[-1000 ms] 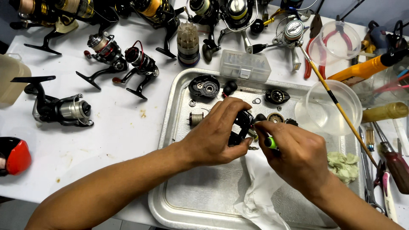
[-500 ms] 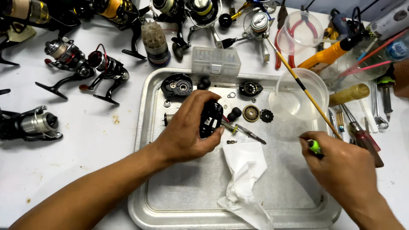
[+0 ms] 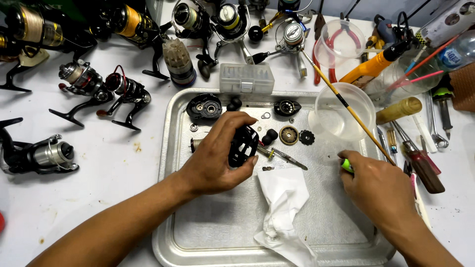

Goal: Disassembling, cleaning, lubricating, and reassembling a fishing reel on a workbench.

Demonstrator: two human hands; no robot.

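My left hand (image 3: 217,153) grips a black fishing reel body (image 3: 243,145) over the middle of a metal tray (image 3: 170,163). A thin metal shaft (image 3: 284,158) sticks out from the reel toward the right. My right hand (image 3: 383,190) rests at the tray's right edge, closed around a small green-tipped tool (image 3: 347,165). A crumpled white tissue (image 3: 282,207) lies on the tray between my hands. Small reel parts sit along the tray's far side: a black side plate (image 3: 204,106), a black cover (image 3: 287,107), a brass gear (image 3: 288,134) and a black gear (image 3: 307,137).
Several spinning reels (image 3: 121,89) crowd the white table to the left and back. A clear plastic cup (image 3: 344,116) with a thin yellow stick (image 3: 346,106) stands at the tray's right corner. Screwdrivers (image 3: 420,160), pliers and a small clear parts box (image 3: 246,78) lie nearby.
My right hand has drawn away from the reel to the tray's right edge with the green-tipped tool. My left hand still holds the reel body, and the view shifted slightly.
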